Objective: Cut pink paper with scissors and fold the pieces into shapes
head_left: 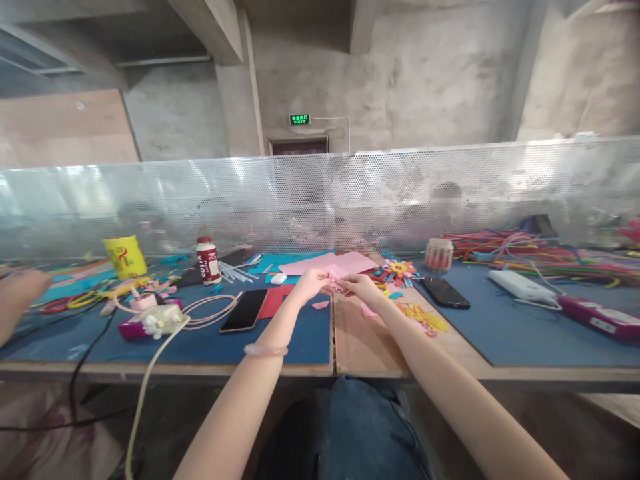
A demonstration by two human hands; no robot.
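Both of my hands meet over the middle of the table with a small piece of pink paper [334,274] between them. My left hand [312,283] grips it from the left, fingers closed. From the other side, the fingertips of my right hand [361,287] pinch the same piece. Just behind them lie large pink paper sheets [310,264] on blue paper [273,261]. A small pink scrap [321,305] rests below my left hand. To the right of my hands are a colourful paper flower [399,270] and a pile of yellow paper pieces [425,319].
A phone [245,311], power strip [133,329], cables, Costa bottle [207,260] and yellow can [125,257] stand or lie at left. At right are another phone [445,293], a jar [439,255], a white power bank [520,285] and coloured stems [500,250]. Another person's hand [23,290] shows far left.
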